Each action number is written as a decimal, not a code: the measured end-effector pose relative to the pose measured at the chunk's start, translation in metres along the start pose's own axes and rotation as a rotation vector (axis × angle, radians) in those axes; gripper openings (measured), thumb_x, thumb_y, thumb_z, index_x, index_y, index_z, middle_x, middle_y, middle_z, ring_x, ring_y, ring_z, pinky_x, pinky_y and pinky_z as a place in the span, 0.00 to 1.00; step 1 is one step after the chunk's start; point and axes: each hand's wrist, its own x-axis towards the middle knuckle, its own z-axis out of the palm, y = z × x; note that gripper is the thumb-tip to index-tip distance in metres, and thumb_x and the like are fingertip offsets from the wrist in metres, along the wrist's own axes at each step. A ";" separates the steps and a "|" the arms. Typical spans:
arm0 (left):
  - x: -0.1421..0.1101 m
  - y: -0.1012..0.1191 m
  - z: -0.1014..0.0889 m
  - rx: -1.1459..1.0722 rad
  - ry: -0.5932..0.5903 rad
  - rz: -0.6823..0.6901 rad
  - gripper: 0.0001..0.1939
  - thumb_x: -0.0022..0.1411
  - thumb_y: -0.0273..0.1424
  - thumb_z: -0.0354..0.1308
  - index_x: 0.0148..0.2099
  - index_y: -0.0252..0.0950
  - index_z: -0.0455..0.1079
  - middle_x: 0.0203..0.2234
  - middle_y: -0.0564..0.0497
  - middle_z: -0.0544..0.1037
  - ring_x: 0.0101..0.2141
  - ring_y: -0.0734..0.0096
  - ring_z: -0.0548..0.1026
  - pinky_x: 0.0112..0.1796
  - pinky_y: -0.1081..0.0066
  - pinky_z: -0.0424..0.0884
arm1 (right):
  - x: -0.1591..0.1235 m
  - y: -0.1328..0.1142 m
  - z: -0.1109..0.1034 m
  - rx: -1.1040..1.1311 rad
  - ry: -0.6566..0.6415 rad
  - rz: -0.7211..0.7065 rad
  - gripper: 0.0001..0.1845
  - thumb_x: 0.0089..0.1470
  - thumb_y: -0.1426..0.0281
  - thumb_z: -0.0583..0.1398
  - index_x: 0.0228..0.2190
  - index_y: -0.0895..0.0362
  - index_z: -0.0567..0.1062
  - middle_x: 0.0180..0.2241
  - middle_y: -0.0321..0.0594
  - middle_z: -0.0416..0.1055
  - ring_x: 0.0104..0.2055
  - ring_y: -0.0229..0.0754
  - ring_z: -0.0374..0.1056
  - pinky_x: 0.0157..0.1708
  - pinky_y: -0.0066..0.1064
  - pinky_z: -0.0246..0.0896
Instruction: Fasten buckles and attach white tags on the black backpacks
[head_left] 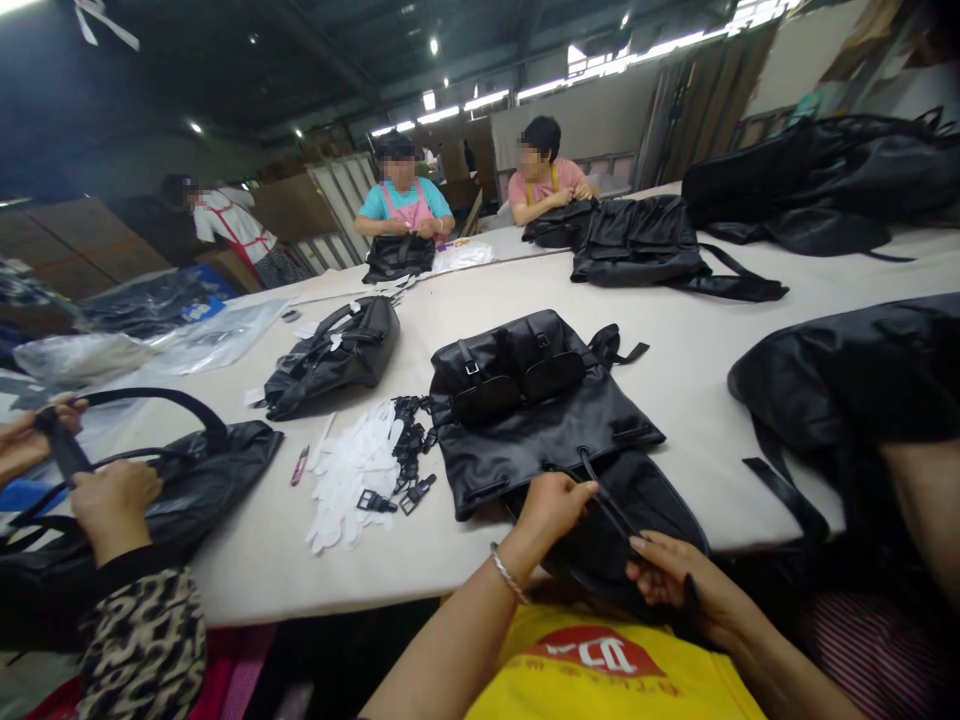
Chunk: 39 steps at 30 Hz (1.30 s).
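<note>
Your left fingers (583, 494) and right fingers (651, 550) are closed on the cord (615, 515), with the bag (536, 425) just beyond them. Expect a light, limp cord and soft bag; hold the cord near the bag.

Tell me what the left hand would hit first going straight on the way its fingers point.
The black drawstring cord, which already appears to be at the left hand's fingertips. Past it in the picture lies the backpack flap, though their depth apart is unclear.
</note>
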 end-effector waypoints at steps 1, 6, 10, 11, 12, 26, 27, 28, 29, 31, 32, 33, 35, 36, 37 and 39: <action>-0.004 0.002 -0.013 0.183 0.126 0.151 0.18 0.54 0.43 0.49 0.32 0.32 0.69 0.28 0.42 0.74 0.36 0.58 0.71 0.41 0.58 0.65 | -0.002 -0.003 0.000 0.010 -0.021 -0.016 0.14 0.47 0.61 0.59 0.25 0.58 0.63 0.22 0.35 0.66 0.20 0.30 0.61 0.18 0.19 0.56; -0.005 -0.014 -0.062 0.747 0.248 0.576 0.23 0.54 0.37 0.53 0.52 0.40 0.59 0.53 0.48 0.61 0.55 0.63 0.54 0.55 0.56 0.48 | -0.011 -0.047 0.011 0.026 -0.130 -0.115 0.16 0.48 0.60 0.59 0.23 0.60 0.65 0.21 0.35 0.66 0.18 0.30 0.59 0.17 0.20 0.55; 0.005 -0.034 -0.062 0.906 0.124 0.585 0.28 0.52 0.39 0.54 0.55 0.40 0.54 0.55 0.48 0.58 0.56 0.65 0.53 0.55 0.58 0.51 | 0.005 -0.097 0.029 -0.053 -0.135 -0.246 0.16 0.48 0.61 0.59 0.24 0.62 0.68 0.22 0.40 0.68 0.19 0.32 0.61 0.18 0.21 0.56; 0.007 -0.035 -0.059 0.921 0.136 0.597 0.27 0.53 0.40 0.53 0.55 0.40 0.55 0.54 0.48 0.59 0.55 0.65 0.54 0.55 0.59 0.51 | 0.013 -0.106 0.033 -0.066 -0.127 -0.266 0.16 0.48 0.61 0.59 0.24 0.63 0.68 0.23 0.41 0.68 0.20 0.32 0.61 0.18 0.21 0.57; 0.010 -0.034 -0.056 0.927 0.163 0.604 0.26 0.54 0.40 0.53 0.54 0.39 0.56 0.54 0.47 0.60 0.54 0.65 0.56 0.54 0.60 0.53 | 0.022 -0.114 0.037 -0.070 -0.119 -0.273 0.15 0.48 0.62 0.60 0.25 0.63 0.69 0.23 0.42 0.68 0.20 0.33 0.62 0.19 0.22 0.58; 0.059 -0.025 -0.027 1.013 0.172 0.769 0.17 0.58 0.35 0.47 0.49 0.35 0.62 0.48 0.47 0.67 0.48 0.67 0.64 0.50 0.66 0.61 | -0.010 -0.038 -0.102 -0.737 0.039 -0.504 0.17 0.52 0.63 0.54 0.43 0.55 0.69 0.50 0.46 0.59 0.52 0.50 0.54 0.50 0.43 0.54; 0.059 -0.024 -0.026 1.008 0.179 0.768 0.16 0.59 0.35 0.47 0.48 0.34 0.63 0.47 0.47 0.68 0.48 0.67 0.65 0.49 0.67 0.61 | -0.019 -0.020 -0.109 -0.910 0.095 -0.579 0.18 0.52 0.64 0.52 0.45 0.53 0.68 0.53 0.44 0.55 0.55 0.50 0.50 0.53 0.45 0.50; 0.059 -0.022 -0.026 1.003 0.184 0.763 0.16 0.59 0.34 0.47 0.47 0.34 0.63 0.46 0.46 0.69 0.47 0.68 0.66 0.49 0.67 0.61 | -0.027 -0.003 -0.111 -1.079 0.149 -0.655 0.19 0.52 0.64 0.51 0.47 0.51 0.67 0.55 0.42 0.51 0.56 0.51 0.46 0.54 0.47 0.45; 0.059 -0.021 -0.025 1.001 0.187 0.759 0.15 0.59 0.34 0.46 0.46 0.34 0.64 0.45 0.46 0.70 0.46 0.68 0.67 0.48 0.67 0.62 | -0.032 0.012 -0.109 -1.225 0.189 -0.727 0.20 0.53 0.64 0.51 0.48 0.49 0.65 0.56 0.40 0.49 0.57 0.51 0.43 0.55 0.49 0.42; 0.059 -0.018 -0.024 1.008 0.184 0.763 0.14 0.59 0.34 0.46 0.44 0.33 0.65 0.43 0.46 0.71 0.44 0.69 0.68 0.47 0.68 0.63 | -0.037 0.032 -0.096 -1.412 0.216 -0.861 0.20 0.54 0.64 0.49 0.49 0.48 0.64 0.55 0.38 0.50 0.58 0.51 0.41 0.55 0.49 0.40; 0.058 -0.017 -0.024 1.020 0.173 0.773 0.13 0.59 0.34 0.46 0.42 0.33 0.65 0.42 0.46 0.71 0.43 0.69 0.68 0.46 0.69 0.64 | -0.037 0.035 -0.088 -1.442 0.198 -0.922 0.19 0.55 0.64 0.49 0.48 0.48 0.65 0.54 0.38 0.53 0.58 0.49 0.43 0.55 0.47 0.43; 0.058 -0.015 -0.025 1.035 0.154 0.787 0.13 0.59 0.34 0.46 0.41 0.33 0.66 0.40 0.46 0.72 0.42 0.69 0.69 0.45 0.69 0.64 | -0.036 0.034 -0.079 -1.436 0.171 -0.981 0.18 0.56 0.64 0.48 0.47 0.48 0.66 0.52 0.39 0.56 0.57 0.48 0.45 0.54 0.45 0.46; 0.054 -0.013 -0.026 1.067 0.105 0.808 0.11 0.59 0.34 0.47 0.37 0.33 0.66 0.37 0.47 0.73 0.38 0.70 0.70 0.42 0.71 0.66 | -0.034 0.018 -0.062 -1.360 0.107 -1.095 0.16 0.57 0.66 0.47 0.44 0.50 0.69 0.48 0.40 0.62 0.54 0.45 0.51 0.52 0.42 0.49; 0.052 -0.012 -0.028 1.082 0.077 0.809 0.10 0.59 0.34 0.47 0.36 0.33 0.66 0.35 0.48 0.73 0.36 0.70 0.70 0.40 0.71 0.66 | -0.033 0.004 -0.052 -1.305 0.074 -1.148 0.15 0.57 0.67 0.48 0.42 0.51 0.70 0.45 0.40 0.65 0.52 0.44 0.54 0.52 0.41 0.50; 0.050 -0.011 -0.029 1.093 0.048 0.806 0.10 0.59 0.34 0.47 0.34 0.33 0.66 0.33 0.48 0.73 0.35 0.71 0.71 0.38 0.72 0.66 | -0.033 -0.013 -0.042 -1.257 0.045 -1.188 0.12 0.57 0.69 0.49 0.40 0.53 0.70 0.42 0.40 0.66 0.50 0.43 0.57 0.52 0.41 0.50; 0.044 -0.010 -0.030 1.090 -0.010 0.792 0.10 0.58 0.33 0.47 0.33 0.33 0.66 0.30 0.49 0.73 0.32 0.72 0.70 0.35 0.74 0.66 | -0.034 -0.048 -0.018 -1.209 -0.001 -1.226 0.08 0.55 0.73 0.51 0.36 0.56 0.69 0.36 0.40 0.67 0.44 0.41 0.61 0.50 0.41 0.51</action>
